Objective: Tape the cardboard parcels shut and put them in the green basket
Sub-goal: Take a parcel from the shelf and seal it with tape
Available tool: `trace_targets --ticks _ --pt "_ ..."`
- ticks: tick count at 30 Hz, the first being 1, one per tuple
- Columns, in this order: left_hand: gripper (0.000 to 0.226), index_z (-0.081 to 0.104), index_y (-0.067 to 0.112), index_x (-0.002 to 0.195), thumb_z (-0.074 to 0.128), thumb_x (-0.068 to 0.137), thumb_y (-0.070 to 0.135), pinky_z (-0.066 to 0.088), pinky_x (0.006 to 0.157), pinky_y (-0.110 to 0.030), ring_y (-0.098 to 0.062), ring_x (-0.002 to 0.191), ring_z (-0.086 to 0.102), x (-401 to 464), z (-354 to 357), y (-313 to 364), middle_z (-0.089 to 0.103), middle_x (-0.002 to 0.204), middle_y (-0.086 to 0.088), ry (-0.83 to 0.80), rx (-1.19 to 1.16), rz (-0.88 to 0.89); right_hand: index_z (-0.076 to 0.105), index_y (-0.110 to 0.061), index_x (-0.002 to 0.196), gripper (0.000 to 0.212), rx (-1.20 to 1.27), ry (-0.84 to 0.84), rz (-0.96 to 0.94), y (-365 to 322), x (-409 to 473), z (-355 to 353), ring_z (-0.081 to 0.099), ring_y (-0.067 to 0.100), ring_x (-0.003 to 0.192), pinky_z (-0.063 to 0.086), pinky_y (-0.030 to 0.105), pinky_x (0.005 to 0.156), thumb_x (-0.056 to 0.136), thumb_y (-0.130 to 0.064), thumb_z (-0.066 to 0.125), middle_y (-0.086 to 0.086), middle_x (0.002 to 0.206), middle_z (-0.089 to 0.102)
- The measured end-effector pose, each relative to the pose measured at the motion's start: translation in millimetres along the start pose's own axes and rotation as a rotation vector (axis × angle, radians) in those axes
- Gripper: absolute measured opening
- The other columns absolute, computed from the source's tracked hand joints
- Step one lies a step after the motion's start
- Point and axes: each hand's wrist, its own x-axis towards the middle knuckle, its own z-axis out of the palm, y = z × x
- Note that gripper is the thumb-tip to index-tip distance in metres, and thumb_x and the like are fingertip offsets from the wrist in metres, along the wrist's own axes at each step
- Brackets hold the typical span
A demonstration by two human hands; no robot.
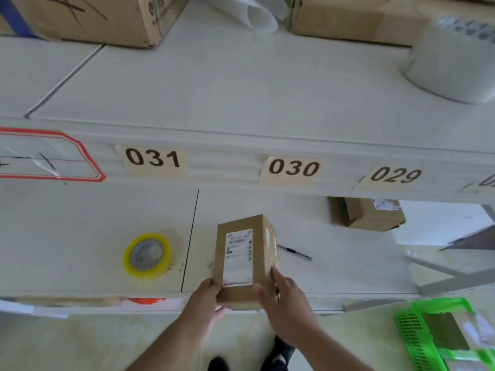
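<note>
Fingers (211, 286) of left hand (207, 298) curled round near left corner of parcel (245, 261); right hand (284, 303) laid against its right side, fingers nearly straight. Parcel held between both at near edge of shelf (93, 231), label side up. Low right, on floor, green basket (412, 333) with a brown piece inside. Left of parcel, yellow tape roll (147, 255) lying flat; just right, behind parcel, a pen (296, 253). Farther right, toward back of shelf, second parcel (368, 214). Above, on front rail of upper shelf, tags 031 (153, 158), 030 (293, 167), 029 (396, 174). Farthest, big boxes (93, 17) on upper shelf.
</note>
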Motion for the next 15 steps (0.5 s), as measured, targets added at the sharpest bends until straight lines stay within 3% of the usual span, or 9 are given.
trace_targets --ticks 2,4,6,8,11,13,15 --pt "0.026 0.069 0.011 0.118 0.049 0.104 0.02 0.055 0.102 -0.049 -0.028 0.115 0.068 13.4 -1.8 -5.2 0.074 0.117 -0.012 0.046 -0.028 -0.042 0.031 -0.039 0.157 0.075 -0.213 0.016 -0.065 -15.3 -12.7 -6.0 0.044 0.017 0.131 0.041 0.036 0.11 0.092 -0.077 0.033 -0.01 0.147 0.045" --pt "0.025 0.069 0.009 0.109 0.047 0.104 0.02 0.056 0.098 -0.048 -0.031 0.107 0.068 23.4 -8.5 -6.9 0.072 0.112 -0.017 0.168 0.101 -0.025 0.036 -0.038 0.153 0.063 -0.347 0.03 -0.159 -36.5 -14.5 -3.9 0.044 0.019 0.127 0.041 0.037 0.109 0.097 -0.069 0.033 -0.01 0.143 0.044" --pt "0.021 0.068 0.006 0.096 0.051 0.102 0.016 0.053 0.079 -0.04 -0.034 0.093 0.066 27.6 -18.0 0.1 0.071 0.1 -0.017 0.317 0.262 0.069 0.045 -0.036 0.143 0.048 -0.444 0.046 -0.259 -55.5 -7.6 7.4 0.045 0.022 0.12 0.042 0.04 0.106 0.102 -0.057 0.034 -0.006 0.136 0.045" --pt "0.024 0.068 0.013 0.083 0.053 0.1 0.018 0.049 0.069 -0.04 -0.03 0.079 0.066 22.0 -28.3 11.1 0.07 0.082 -0.009 0.392 0.356 0.247 0.053 -0.031 0.135 0.038 -0.472 0.051 -0.33 -69.2 4.5 23.1 0.044 0.023 0.114 0.042 0.042 0.104 0.103 -0.043 0.037 -0.003 0.13 0.046" --pt "0.019 0.07 0.022 0.105 0.055 0.105 0.035 0.057 0.082 -0.042 -0.02 0.092 0.072 4.5 -38.9 25.2 0.076 0.097 0.0 0.267 0.319 0.395 0.06 -0.027 0.131 0.035 -0.485 0.05 -0.368 -76.6 25.8 41.8 0.043 0.024 0.117 0.042 0.04 0.106 0.097 -0.024 0.051 -0.003 0.128 0.047" --pt "0.019 0.064 0.025 0.121 0.062 0.102 0.031 0.055 0.084 -0.031 -0.013 0.101 0.071 -4.2 -40.0 27.7 0.074 0.11 0.007 0.18 0.436 0.417 0.062 -0.029 0.126 0.035 -0.403 0.076 -0.339 -73.8 36.0 42.3 0.044 0.02 0.115 0.043 0.035 0.106 0.094 -0.018 0.055 -0.006 0.126 0.049" --pt "0.02 0.06 0.028 0.122 0.062 0.102 0.024 0.053 0.082 -0.022 -0.009 0.106 0.069 -6.6 -39.2 24.7 0.071 0.115 0.011 0.153 0.464 0.411 0.058 -0.029 0.123 0.028 -0.182 0.143 -0.286 -66.6 38.2 36.5 0.042 0.014 0.114 0.044 0.029 0.103 0.098 -0.019 0.052 -0.011 0.124 0.047"
